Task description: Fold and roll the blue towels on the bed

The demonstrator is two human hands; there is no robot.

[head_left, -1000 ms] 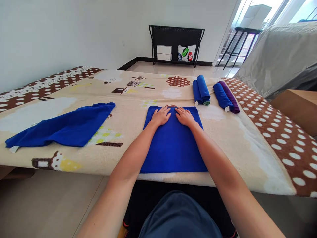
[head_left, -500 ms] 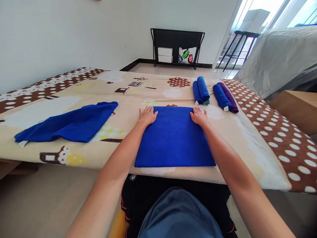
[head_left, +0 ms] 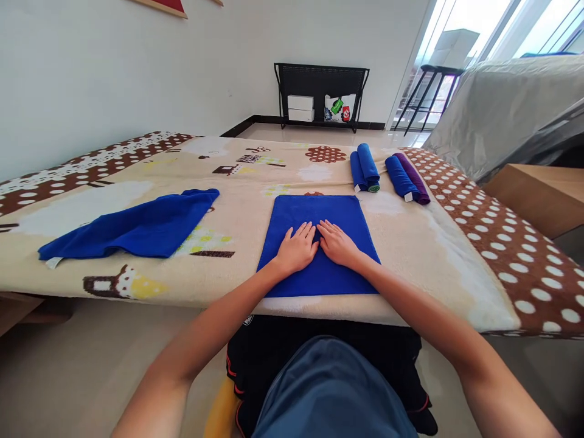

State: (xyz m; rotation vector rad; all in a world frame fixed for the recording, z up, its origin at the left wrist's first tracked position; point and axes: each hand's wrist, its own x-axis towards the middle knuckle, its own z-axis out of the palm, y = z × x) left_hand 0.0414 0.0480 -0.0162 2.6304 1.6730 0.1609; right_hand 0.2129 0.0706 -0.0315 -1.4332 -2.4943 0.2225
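Note:
A blue towel (head_left: 314,210) lies spread flat on the patterned blanket (head_left: 232,237), close to the front edge. My left hand (head_left: 298,248) rests palm down near the towel's middle, fingers outstretched. Beside it, my right hand (head_left: 337,243) also lies flat on the cloth, and the fingertips of both hands nearly meet. Off to the left is a second blue towel (head_left: 137,225), loosely crumpled, with a white tag at its near corner.
Two blue rolled towels (head_left: 365,167) sit beyond the flat one on the right. Next to them lie another blue roll (head_left: 401,176) and a purple roll (head_left: 414,177). A cardboard box (head_left: 542,191) stands at the far right; a black rack (head_left: 322,79) is against the wall.
Both hands have slid from the towel's far corners inward and toward me, coming together at its middle. The towel still lies flat. The view has shifted slightly.

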